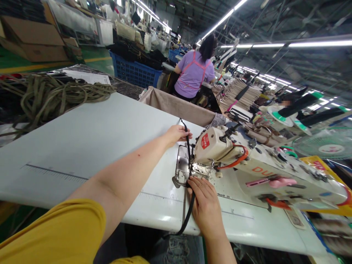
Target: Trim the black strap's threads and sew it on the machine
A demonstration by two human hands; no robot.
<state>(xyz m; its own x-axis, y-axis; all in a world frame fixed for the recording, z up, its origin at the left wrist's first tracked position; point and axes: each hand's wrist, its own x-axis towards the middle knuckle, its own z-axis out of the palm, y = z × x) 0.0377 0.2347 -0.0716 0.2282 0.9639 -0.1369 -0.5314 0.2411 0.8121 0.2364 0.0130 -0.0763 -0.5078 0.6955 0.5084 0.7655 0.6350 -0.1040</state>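
Observation:
A narrow black strap (188, 217) runs under the needle area of a white sewing machine (220, 146) and hangs over the table's front edge. Behind the needle, my left hand (178, 135) is closed on the strap's far part, fingers pinched around it. My right hand (204, 194) lies in front of the needle plate, its fingers closed over the near part of the strap and pressing it down by the metal plate (181, 165). The strap's stretch beneath the presser foot is partly hidden by the machine head.
Olive-brown straps (63, 91) lie heaped at the table's far left. A beige cloth-lined bin (176, 102) stands behind the table. Further back are a blue crate (134, 71) and a seated co-worker (194, 75). Pink-handled snips (282, 182) rest on the machine; a fan (327, 146) is right.

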